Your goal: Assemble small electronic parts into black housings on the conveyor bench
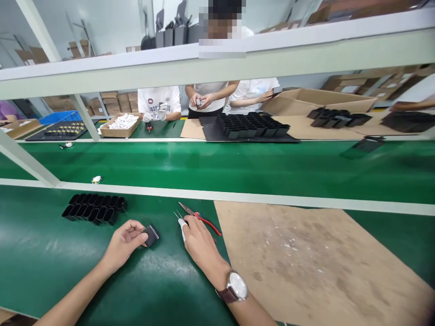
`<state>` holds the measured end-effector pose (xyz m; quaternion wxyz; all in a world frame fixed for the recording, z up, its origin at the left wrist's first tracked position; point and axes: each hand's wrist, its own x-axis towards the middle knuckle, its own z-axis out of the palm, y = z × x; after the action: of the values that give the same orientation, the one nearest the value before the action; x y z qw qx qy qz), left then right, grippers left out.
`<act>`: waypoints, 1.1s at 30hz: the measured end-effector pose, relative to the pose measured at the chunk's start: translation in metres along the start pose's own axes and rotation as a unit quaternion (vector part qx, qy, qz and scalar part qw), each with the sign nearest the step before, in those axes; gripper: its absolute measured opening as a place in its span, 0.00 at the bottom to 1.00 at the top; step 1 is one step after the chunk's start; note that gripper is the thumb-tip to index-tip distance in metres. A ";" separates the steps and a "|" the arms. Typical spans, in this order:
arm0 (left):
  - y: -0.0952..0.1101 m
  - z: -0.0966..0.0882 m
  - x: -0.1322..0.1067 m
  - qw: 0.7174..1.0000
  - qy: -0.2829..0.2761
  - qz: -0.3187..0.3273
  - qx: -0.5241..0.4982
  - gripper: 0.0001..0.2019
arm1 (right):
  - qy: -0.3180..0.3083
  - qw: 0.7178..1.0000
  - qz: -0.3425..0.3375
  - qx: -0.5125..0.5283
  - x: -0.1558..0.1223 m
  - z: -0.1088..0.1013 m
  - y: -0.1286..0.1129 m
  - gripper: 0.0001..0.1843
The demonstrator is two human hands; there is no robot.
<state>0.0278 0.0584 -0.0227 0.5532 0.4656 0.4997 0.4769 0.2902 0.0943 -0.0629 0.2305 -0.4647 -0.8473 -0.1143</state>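
My left hand [124, 242] pinches a small black square casing [150, 235] just above the green mat, fingers curled round it. My right hand [200, 242], with a wristwatch on the wrist, holds a small white part [182, 224] with thin metal pins sticking out of its far end. Red-handled pliers [200, 218] lie on the mat just beyond the right hand. A cluster of several black casings [94, 208] lies in rows to the upper left of the left hand.
A brown cardboard sheet [306, 258] covers the mat on the right. A green conveyor belt [238, 165] runs across beyond a white rail. Across it, three people handle parts beside black trays [253, 125] and a box of white pieces [123, 122]. A metal shelf beam [217, 63] spans overhead.
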 end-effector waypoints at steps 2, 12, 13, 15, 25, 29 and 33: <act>0.005 0.005 0.008 0.995 -0.020 0.050 0.083 0.18 | 0.008 1.000 0.012 -0.010 0.001 0.001 0.003 0.15; 0.061 -0.001 0.167 0.824 0.059 0.164 0.540 0.19 | 0.064 0.997 -0.052 0.012 -0.005 0.004 -0.009 0.14; 0.062 -0.006 0.183 0.815 0.075 0.149 0.555 0.18 | 0.069 0.996 -0.062 0.014 -0.007 0.007 -0.011 0.14; 0.062 -0.014 0.206 0.799 0.096 0.120 0.581 0.16 | 0.079 0.994 -0.080 0.015 -0.011 0.012 -0.016 0.16; 0.074 -0.074 0.226 0.736 0.071 0.036 0.672 0.29 | 0.083 0.993 -0.083 0.007 -0.014 0.016 -0.022 0.22; 0.087 -0.107 0.216 0.709 0.110 -0.035 0.696 0.22 | 0.073 0.995 -0.069 0.016 -0.010 0.014 -0.015 0.22; 0.093 -0.113 0.202 0.715 0.097 -0.039 0.692 0.17 | 0.069 0.997 0.003 -0.022 -0.004 0.009 0.004 0.23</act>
<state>-0.0814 0.2737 0.0398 0.0434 0.6494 0.7590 0.0188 0.2930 0.0977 -0.0729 0.2785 -0.4631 -0.8253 -0.1641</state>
